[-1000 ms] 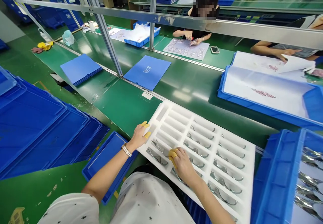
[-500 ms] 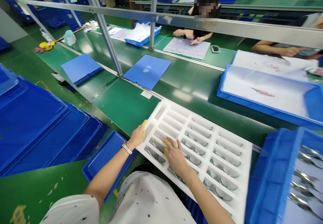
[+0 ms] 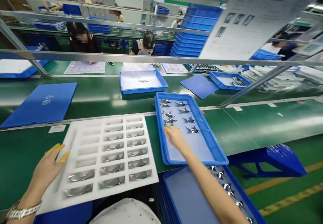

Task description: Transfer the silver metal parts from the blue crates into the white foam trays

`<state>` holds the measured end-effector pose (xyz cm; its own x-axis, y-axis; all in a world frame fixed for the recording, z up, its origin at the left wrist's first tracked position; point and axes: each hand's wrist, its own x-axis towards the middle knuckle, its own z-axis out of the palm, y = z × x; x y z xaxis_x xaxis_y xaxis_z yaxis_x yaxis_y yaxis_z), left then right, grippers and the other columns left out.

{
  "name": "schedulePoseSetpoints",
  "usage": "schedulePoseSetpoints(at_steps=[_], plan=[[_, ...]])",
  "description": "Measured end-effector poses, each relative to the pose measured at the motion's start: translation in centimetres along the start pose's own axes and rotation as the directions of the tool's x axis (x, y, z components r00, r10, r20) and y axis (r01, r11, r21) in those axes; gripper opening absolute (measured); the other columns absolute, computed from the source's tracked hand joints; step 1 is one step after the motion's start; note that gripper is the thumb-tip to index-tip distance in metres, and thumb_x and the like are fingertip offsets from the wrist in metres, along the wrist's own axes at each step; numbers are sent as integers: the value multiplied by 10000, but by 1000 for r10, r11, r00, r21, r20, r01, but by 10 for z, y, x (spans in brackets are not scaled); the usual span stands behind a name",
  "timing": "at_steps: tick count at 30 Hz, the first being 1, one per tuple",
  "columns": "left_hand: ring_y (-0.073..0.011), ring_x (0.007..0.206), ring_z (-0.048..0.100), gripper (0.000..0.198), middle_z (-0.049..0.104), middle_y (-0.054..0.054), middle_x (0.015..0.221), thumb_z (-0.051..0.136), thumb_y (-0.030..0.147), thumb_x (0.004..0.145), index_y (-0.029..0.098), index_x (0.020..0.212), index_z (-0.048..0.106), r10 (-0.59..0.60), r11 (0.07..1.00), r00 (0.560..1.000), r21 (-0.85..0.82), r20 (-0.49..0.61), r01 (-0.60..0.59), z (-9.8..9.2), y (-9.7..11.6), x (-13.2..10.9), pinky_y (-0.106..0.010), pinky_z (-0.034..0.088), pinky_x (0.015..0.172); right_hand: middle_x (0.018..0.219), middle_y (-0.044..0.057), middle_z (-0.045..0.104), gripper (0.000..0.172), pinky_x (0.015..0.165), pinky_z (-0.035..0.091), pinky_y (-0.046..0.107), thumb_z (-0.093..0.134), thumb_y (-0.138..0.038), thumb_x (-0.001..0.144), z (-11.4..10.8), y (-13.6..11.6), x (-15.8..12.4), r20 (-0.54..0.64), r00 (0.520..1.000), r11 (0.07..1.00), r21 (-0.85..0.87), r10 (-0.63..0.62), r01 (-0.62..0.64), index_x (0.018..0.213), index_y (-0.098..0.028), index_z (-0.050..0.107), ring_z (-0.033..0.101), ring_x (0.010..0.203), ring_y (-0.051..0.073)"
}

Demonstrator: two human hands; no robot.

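Blue tray now rests on green conveyor.

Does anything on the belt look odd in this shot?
The white foam tray looks unevenly filled: most of its column at the left of the view seems empty, while the other columns hold curved metal pieces. The metal pieces in the blue tray lie at mixed angles.

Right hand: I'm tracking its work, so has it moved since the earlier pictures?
Yes, the right hand moved right, off the white foam tray to above the blue tray.
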<state>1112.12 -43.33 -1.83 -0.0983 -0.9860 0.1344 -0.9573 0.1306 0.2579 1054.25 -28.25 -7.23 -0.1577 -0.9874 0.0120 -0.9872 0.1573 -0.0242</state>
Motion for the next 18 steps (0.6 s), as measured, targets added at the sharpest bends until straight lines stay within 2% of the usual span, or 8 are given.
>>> schedulePoseSetpoints(at_steps=[2, 4, 7, 9, 10, 12, 15, 18], plan=[[-328, 1328, 496, 382, 558, -59, 1434, 492, 438, 840, 246, 1131, 647, 216, 971, 969, -81, -121, -226, 4, 90, 15, -536, 384, 1152, 1259, 184, 643, 402, 934, 457, 372, 421, -105, 933, 7, 92, -14, -5, 981, 979, -67, 191, -191, 1282, -128, 619, 597, 1098, 260], [-319, 1342, 471, 282, 570, -82, 1405, 514, 380, 863, 236, 1032, 687, 426, 879, 888, -153, -175, -452, 28, 199, 20, -539, 356, 1172, 1222, 227, 641, 411, 849, 466, 404, 406, -73, 913, 20, 157, -30, -4, 955, 949, -115, 296, -294, 1268, -88, 611, 600, 1061, 305], [-313, 1379, 430, 185, 572, -109, 1397, 566, 261, 862, 211, 937, 728, 689, 704, 721, -169, -75, -690, 88, 354, 12, -529, 363, 1166, 1191, 218, 650, 412, 812, 440, 407, 382, -46, 910, 45, 207, -44, 16, 948, 937, -164, 316, -310, 1241, -103, 620, 588, 1070, 320], [-315, 1401, 406, 165, 554, -117, 1430, 594, 228, 861, 196, 917, 746, 775, 630, 630, -132, 47, -765, 133, 430, 3, -516, 387, 1141, 1114, 196, 678, 373, 825, 414, 407, 386, -40, 911, 62, 221, -43, 37, 961, 948, -180, 274, -263, 1156, -114, 658, 588, 1059, 308], [-321, 1416, 388, 170, 549, -124, 1440, 596, 231, 869, 187, 914, 753, 789, 614, 603, -104, 119, -782, 152, 457, 0, -525, 383, 1137, 1061, 186, 690, 345, 829, 403, 407, 395, -43, 911, 68, 226, -41, 46, 968, 955, -183, 247, -235, 1094, -117, 677, 591, 1042, 303], [-334, 1456, 332, 215, 527, -153, 1464, 571, 231, 894, 159, 961, 762, 745, 642, 617, -20, 252, -767, 184, 493, -6, -554, 334, 1158, 975, 171, 700, 297, 823, 387, 404, 423, -51, 905, 77, 235, -38, 62, 980, 967, -182, 190, -176, 990, -130, 695, 593, 1008, 294], [-358, 1506, 230, 276, 488, -182, 1501, 549, 201, 898, 136, 1063, 760, 601, 723, 701, 114, 384, -682, 210, 515, -10, -597, 226, 1196, 937, 151, 702, 283, 793, 382, 401, 449, -67, 895, 85, 255, -48, 48, 998, 985, -171, 42, -33, 946, -173, 706, 589, 983, 290], [-346, 1529, 167, 322, 469, -156, 1526, 518, 193, 906, 172, 1125, 754, 512, 759, 734, 164, 446, -630, 220, 523, -17, -610, 169, 1209, 1002, 130, 706, 314, 756, 408, 406, 462, -68, 868, 95, 274, -67, -106, 991, 992, -97, -86, 76, 902, -242, 721, 597, 972, 281]])
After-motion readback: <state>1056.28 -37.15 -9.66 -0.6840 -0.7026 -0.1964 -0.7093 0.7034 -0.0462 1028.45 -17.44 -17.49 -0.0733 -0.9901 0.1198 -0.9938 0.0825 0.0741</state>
